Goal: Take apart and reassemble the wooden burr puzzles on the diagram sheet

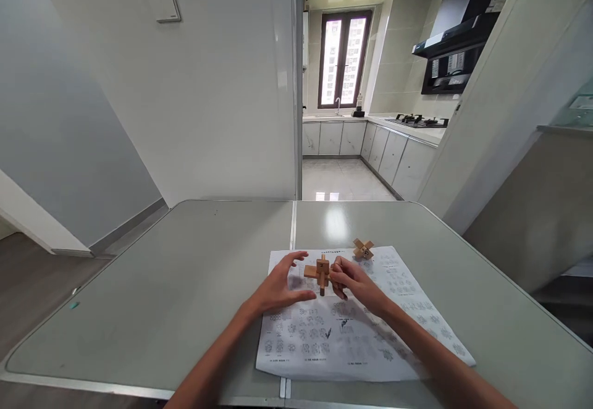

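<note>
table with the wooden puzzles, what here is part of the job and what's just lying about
Part of the job:
wooden puzzle, held in the right hand
left hand, open beside it
printed sheet, probably the guide

Lying about:
second wooden puzzle, seemingly set aside
small green thing

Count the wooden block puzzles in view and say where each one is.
2. The held puzzle is in the right hand; the other puzzle sits at the printed sheet's far edge. No others show.
</note>
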Demonstrator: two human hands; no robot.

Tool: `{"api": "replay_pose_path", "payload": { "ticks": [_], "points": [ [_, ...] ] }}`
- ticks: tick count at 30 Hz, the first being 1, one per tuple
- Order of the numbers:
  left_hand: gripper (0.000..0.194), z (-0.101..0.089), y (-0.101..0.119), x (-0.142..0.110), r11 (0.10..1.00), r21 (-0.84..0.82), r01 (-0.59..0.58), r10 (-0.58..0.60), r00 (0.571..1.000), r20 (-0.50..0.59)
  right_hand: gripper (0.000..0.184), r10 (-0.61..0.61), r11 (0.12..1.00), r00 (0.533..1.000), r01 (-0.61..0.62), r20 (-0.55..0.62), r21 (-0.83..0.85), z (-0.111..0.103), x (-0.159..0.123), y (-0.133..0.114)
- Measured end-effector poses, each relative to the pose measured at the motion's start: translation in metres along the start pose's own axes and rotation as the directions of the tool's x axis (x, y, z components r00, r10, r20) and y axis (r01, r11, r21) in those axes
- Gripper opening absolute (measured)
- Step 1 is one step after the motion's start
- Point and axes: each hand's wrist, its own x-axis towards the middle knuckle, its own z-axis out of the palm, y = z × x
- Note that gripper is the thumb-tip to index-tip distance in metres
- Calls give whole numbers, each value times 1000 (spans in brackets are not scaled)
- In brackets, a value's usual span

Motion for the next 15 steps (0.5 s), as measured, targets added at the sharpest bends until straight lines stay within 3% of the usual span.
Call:
{"api": "replay_pose_path", "payload": {
  "ticks": [3,6,15],
  "points": [
    [98,8,12,5,989,-141,-32,38,999,39,47,6,1000,999,-6,50,15,12,7,2],
    [89,13,15,6,965,-252,-70,87,994,60,45,25,999,997,-28,72,32,17,9,9],
    [89,20,-4,4,984,-161,-77,71,996,-44,40,57,998,997,-55,52,-43,13,10,27]
  ]
}}
